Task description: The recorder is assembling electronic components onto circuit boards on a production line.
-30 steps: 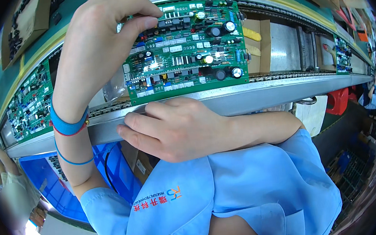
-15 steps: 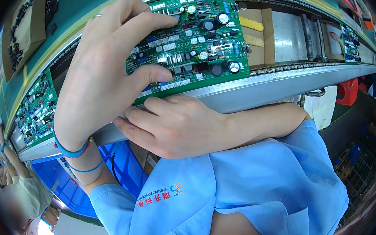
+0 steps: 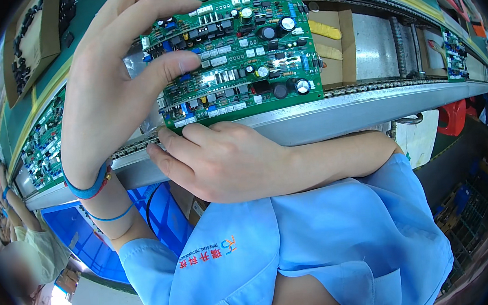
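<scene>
A green circuit board (image 3: 229, 45) packed with capacitors, white connectors and heat sinks lies across the conveyor rails in front of me. Over its left part hovers my left hand (image 3: 110, 71), open, with the thumb spread away from the fingers and nothing between them. The thumb tip is above the board's white connectors; the fingers reach toward the far left edge. My right hand (image 3: 218, 160) is at the board's near left edge, its fingers bent against that edge. Those fingertips are partly hidden.
The metal rail (image 3: 361, 104) runs along the near side. More populated boards (image 3: 43, 141) sit on the line at left, another (image 3: 456, 55) at far right. A cardboard box (image 3: 346, 50) holds yellow objects. A blue bin (image 3: 83, 236) stands below left, near another person (image 3: 37, 246).
My left hand has lifted off the board's components and moved left, uncovering the left part of the board. The right hand has stayed nearly in place.
</scene>
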Available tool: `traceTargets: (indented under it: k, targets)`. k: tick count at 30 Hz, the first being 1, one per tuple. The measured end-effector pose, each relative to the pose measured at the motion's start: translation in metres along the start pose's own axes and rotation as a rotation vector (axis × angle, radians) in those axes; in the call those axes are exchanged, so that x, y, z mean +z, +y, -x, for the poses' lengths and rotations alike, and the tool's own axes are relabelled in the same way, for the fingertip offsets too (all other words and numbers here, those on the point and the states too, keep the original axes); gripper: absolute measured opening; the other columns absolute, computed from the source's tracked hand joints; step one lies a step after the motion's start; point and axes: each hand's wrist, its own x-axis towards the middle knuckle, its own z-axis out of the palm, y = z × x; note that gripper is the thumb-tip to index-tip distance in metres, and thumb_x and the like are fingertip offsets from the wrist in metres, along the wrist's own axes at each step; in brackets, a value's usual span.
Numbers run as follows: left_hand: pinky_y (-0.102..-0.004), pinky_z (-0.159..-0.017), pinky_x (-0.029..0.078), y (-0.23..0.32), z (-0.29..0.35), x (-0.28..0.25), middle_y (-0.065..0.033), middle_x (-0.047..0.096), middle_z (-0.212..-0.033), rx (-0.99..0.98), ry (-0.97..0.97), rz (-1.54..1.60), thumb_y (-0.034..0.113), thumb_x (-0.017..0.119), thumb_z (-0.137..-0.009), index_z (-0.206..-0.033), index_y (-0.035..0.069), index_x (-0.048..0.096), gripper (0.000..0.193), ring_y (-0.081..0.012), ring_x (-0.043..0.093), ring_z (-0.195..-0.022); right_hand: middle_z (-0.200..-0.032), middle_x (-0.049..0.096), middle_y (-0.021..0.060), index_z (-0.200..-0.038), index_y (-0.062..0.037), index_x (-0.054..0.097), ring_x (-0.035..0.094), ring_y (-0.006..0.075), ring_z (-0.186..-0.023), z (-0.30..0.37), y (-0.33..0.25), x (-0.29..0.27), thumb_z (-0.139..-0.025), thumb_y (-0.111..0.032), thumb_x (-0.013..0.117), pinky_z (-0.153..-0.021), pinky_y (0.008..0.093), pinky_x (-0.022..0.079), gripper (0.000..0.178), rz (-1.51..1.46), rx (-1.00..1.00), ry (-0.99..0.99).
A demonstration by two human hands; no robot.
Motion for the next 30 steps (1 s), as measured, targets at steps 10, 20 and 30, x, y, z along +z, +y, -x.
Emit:
traceTargets:
  k: [10,20,30]
  targets:
    - [-0.0285,-0.081,0.045,0.0004,-0.0007,0.0019,-0.009,0.06,-0.105,-0.066,0.064,-0.107,0.007,0.072,-0.083,-0.116,0.002,0.066,0.034,-0.0202,0.054,-0.092,-0.106,0.067,0.0139,-0.11,0.0017,0.067,0.058,0.0142,-0.074,-0.0006,-0.0001,-0.0008,-0.08,-0.019,0.06,-0.05,0.0209,0.049,0.037,-0.017,-0.019,-0.019]
    - [-0.0289,-0.078,0.046,0.0015,-0.0021,0.0054,-0.009,0.062,-0.102,-0.06,0.05,-0.14,0.005,0.07,-0.084,-0.113,0.001,0.067,0.029,-0.0205,0.056,-0.087,-0.089,0.066,0.0101,-0.09,0.0001,0.067,0.059,0.0167,-0.074,-0.0021,0.0,-0.0004,-0.08,-0.019,0.061,-0.053,0.0229,0.045,0.022,-0.007,-0.016,0.039]
    - [-0.0285,-0.077,0.045,0.0046,-0.0025,0.0054,-0.0085,0.062,-0.099,-0.077,0.03,-0.115,0.005,0.07,-0.084,-0.111,0.0,0.066,0.027,-0.0199,0.055,-0.086,-0.088,0.065,0.009,-0.084,-0.0015,0.067,0.058,0.0164,-0.074,-0.0013,-0.0007,0.0001,-0.078,-0.019,0.061,-0.052,0.0232,0.045,0.019,-0.007,-0.013,0.023]
